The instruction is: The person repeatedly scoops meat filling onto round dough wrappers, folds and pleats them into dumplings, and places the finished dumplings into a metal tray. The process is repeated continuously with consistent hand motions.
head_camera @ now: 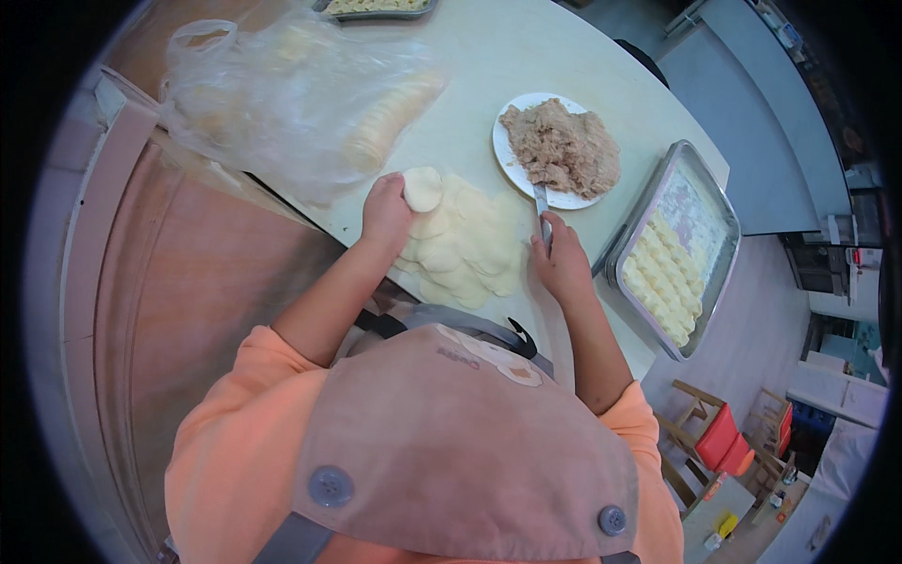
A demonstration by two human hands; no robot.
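Observation:
My left hand (387, 211) holds a round dough wrapper (423, 189) by its edge, above the left side of a spread pile of wrappers (465, 243). In my right hand (560, 254) is a flat metal spatula or knife (541, 204), its tip at the near edge of the minced filling (564, 148). That filling is heaped on a round white plate (504, 151). To the right, a metal tray (729, 211) holds rows of filled dumplings (662, 278) on its near part, with white flour on the far part.
A clear plastic bag (282, 92) with stacked wrappers inside lies at the table's left. Another metal tray (380, 13) stands at the far edge. The dumpling tray rests on other trays. Red-seated wooden chairs (719, 437) stand at lower right, beyond the white table (458, 56).

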